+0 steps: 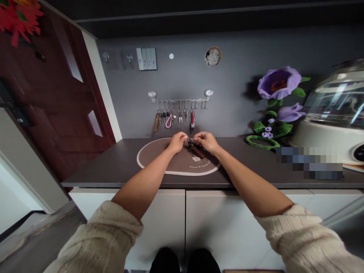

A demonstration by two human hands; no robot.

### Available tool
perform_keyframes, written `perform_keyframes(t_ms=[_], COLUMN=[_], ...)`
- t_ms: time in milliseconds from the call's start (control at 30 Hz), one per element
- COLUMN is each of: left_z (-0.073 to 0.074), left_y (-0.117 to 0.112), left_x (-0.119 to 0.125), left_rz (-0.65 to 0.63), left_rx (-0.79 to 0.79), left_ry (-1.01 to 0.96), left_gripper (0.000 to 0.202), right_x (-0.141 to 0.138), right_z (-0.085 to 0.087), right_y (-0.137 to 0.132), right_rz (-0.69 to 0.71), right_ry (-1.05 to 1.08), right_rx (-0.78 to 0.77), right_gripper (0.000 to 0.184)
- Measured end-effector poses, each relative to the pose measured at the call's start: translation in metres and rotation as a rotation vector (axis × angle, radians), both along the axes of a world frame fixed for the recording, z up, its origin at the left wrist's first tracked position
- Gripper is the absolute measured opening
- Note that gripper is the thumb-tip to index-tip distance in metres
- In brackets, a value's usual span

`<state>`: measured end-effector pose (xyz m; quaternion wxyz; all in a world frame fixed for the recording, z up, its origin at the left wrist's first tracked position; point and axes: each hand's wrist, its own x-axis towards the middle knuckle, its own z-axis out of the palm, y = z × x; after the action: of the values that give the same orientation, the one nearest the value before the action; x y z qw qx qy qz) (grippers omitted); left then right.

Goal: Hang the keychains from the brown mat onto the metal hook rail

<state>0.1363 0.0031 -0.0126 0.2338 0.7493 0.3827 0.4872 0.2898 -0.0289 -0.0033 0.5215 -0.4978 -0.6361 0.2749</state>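
Over the oval brown mat (pixel 155 155), a key bunch with a dark brown fob (pixel 197 151) sits between my two hands. My left hand (pixel 177 142) is closed, thumb and finger pinching the metal key ring of that bunch. Close by on the right, my right hand (pixel 208 142) also pinches with its fingertips, near the ring; the small thing in them is too fine to name. Part of the bunch lies in front of my right fingers. Behind my hands, a clear hook rail (pixel 182 101) on the wall carries several key sets, one with a pink strap (pixel 168 121) and one with a red tag (pixel 192 118).
The mat rests on a dark countertop (pixel 105 159) above white cabinet doors (pixel 167 220). To the right stand a purple flower ornament (pixel 280 85) and a white appliance with a clear lid (pixel 335 129). A dark red door (pixel 62 94) is at left.
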Motion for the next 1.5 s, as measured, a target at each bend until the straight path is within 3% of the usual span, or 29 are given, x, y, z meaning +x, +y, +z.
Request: perform_keyframes(t_ms=[400, 567, 967, 1200, 1500], left_z=[0.014, 0.016, 0.019, 0.019, 0.001], left_y=[-0.009, -0.011, -0.015, -0.012, -0.003], left_x=[-0.001, -0.001, -0.001, -0.001, 0.002], left_rz=[-0.151, -0.224, -0.257, -0.089, 0.039], left_rx=[-0.106, -0.122, -0.162, -0.146, -0.068], left_ry=[-0.329, -0.395, -0.454, -0.448, -0.247], left_gripper=[0.014, 0.018, 0.031, 0.029, 0.026], right_x=[-0.007, -0.008, -0.010, -0.008, -0.007], right_z=[0.003, 0.002, 0.006, 0.006, 0.017], right_y=[-0.001, -0.001, -0.006, -0.007, -0.015], right_rz=[0.137, 0.175, 0.154, 0.112, 0.083], right_ry=[-0.015, -0.020, -0.124, -0.002, 0.241], right_rx=[0.142, 0.191, 0.224, 0.200, 0.124], right_gripper=[0.027, 0.026, 0.023, 0.024, 0.031])
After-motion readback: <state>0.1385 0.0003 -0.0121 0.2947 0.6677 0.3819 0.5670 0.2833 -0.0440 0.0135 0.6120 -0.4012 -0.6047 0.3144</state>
